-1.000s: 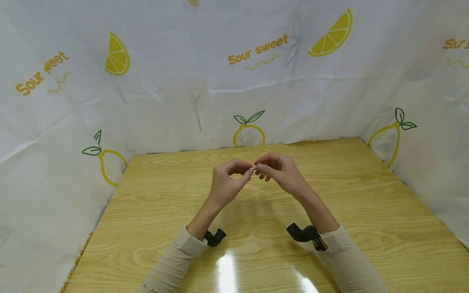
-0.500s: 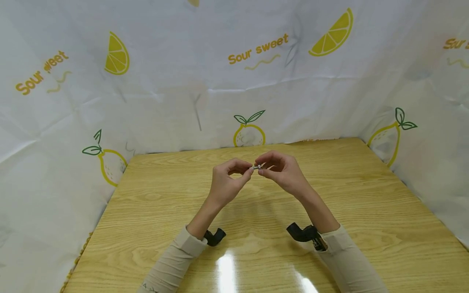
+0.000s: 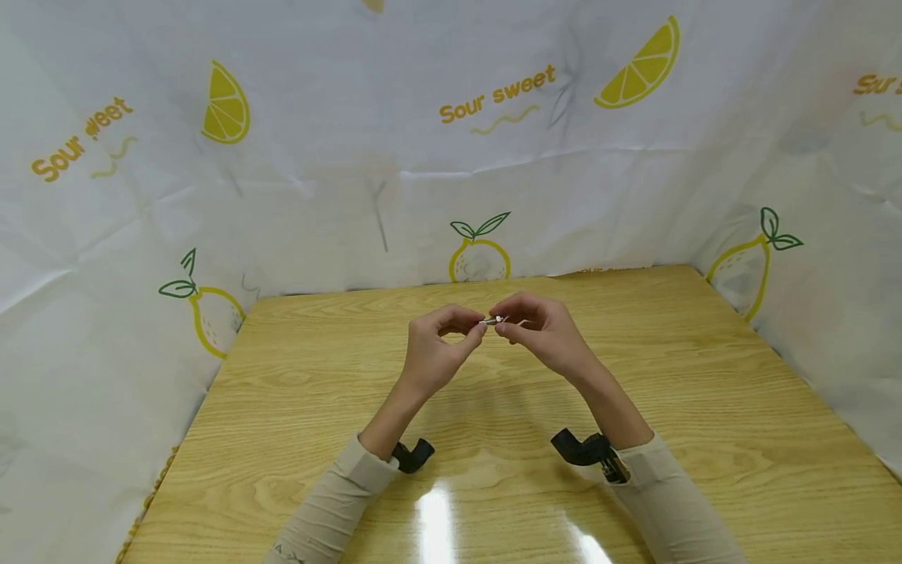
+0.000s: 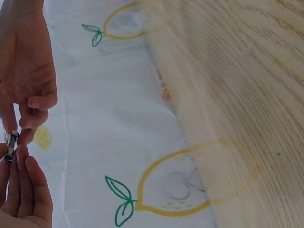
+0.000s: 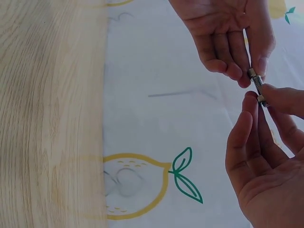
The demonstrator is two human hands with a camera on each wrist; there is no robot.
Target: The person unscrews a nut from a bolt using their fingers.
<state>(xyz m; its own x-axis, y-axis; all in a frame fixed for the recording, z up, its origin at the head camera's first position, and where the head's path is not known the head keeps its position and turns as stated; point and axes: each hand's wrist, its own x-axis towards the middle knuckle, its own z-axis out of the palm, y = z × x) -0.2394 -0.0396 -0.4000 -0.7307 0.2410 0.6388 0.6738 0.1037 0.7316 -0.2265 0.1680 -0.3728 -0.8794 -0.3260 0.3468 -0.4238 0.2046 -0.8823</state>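
A small silver bolt (image 5: 257,81) is held level between both hands above the table, its threaded shank showing. My left hand (image 3: 435,348) pinches the bolt by its head end between thumb and fingertips. My right hand (image 3: 546,333) has its thumb and fingertips at a small nut (image 5: 262,100) on the bolt's other end. In the left wrist view the bolt (image 4: 12,140) bridges the fingertips of the two hands. Fingertips partly cover both ends of the bolt.
Below the hands lies a wood-grain table (image 3: 317,407) with bright light reflections near its front. A white cloth (image 3: 338,211) printed with lemons hangs along the back and both sides. Black curved mounts (image 3: 581,448) sit at the wrists.
The right fingertips, earlier covering the nut end, loosened and shifted slightly, showing more of the bolt, then moved in again a little. The left hand has stayed in place.
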